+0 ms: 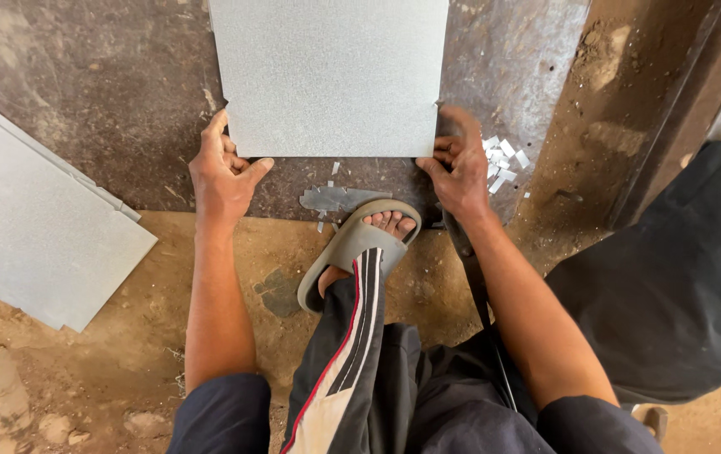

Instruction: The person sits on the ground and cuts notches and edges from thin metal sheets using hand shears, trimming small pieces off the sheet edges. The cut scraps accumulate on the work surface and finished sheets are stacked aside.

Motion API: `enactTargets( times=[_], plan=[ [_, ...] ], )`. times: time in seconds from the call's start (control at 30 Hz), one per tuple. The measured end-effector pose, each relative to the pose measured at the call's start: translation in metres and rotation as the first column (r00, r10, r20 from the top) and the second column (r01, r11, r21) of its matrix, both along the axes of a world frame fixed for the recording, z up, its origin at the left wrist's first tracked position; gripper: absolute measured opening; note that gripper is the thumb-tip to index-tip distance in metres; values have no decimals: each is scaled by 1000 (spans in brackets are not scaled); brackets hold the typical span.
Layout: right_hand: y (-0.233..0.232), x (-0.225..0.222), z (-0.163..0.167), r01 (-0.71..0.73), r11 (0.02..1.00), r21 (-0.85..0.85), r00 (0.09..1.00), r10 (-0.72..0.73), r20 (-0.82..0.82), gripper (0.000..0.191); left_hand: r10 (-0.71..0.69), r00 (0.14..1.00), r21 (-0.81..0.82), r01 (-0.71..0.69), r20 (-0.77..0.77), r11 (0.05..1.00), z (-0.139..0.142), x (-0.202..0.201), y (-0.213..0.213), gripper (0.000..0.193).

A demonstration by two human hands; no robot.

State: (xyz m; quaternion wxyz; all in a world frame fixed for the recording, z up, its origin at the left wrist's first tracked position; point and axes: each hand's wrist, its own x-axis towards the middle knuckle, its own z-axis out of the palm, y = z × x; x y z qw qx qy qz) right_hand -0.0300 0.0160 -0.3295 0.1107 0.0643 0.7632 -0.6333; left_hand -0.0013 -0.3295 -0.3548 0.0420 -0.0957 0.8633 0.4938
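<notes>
The left hand [223, 172] grips the near-left corner of the grey metal sheet [331, 76] lying on the dark floor plate [83, 84], the right hand [460, 164] pinches its notched right corner beside small offcuts [503, 160], so trimming seems partly done.

A single head-worn camera gives the only view, so no second view overlaps it. It looks almost straight down from above the person's lap and faces away from the body, close enough that both forearms fill the near half of the picture. At the near edge are dark sleeves and a striped trouser leg; the far edge cuts off a flat grey speckled metal sheet [329, 76] lying on a dark worn slab [100, 92]. A stack of similar grey sheets [37, 227] runs out on the left, and dark cloth fills the right.
</notes>
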Motion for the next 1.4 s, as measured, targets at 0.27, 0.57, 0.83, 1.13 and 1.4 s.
enactTargets(
  times=[0.27, 0.57, 0.83, 1.13, 1.4],
  plan=[
    [-2, 2, 1, 18, 999, -48, 998, -21, -64, 61, 0, 1000, -106, -3, -30, 994, -4, -1, 4, 82],
    [-5, 2, 5, 62, 998, -26, 998, -62, -15, 60, -546, 800, -569, 335, -249, 751, 17, 42, 92, 42],
    [-1, 2, 6, 71, 997, -27, 997, -72, -23, 60, -478, 878, -594, 401, 32, 698, 21, 40, 92, 22],
    [-5, 2, -1, 83, 992, -99, 996, -86, -20, 62, -291, 956, -575, 221, -31, 788, 29, 53, 100, 54],
    [0, 1, 2, 50, 999, -20, 999, -50, -18, 61, -373, 924, -190, 354, -77, 916, 3, 25, 93, 26]
  ],
)
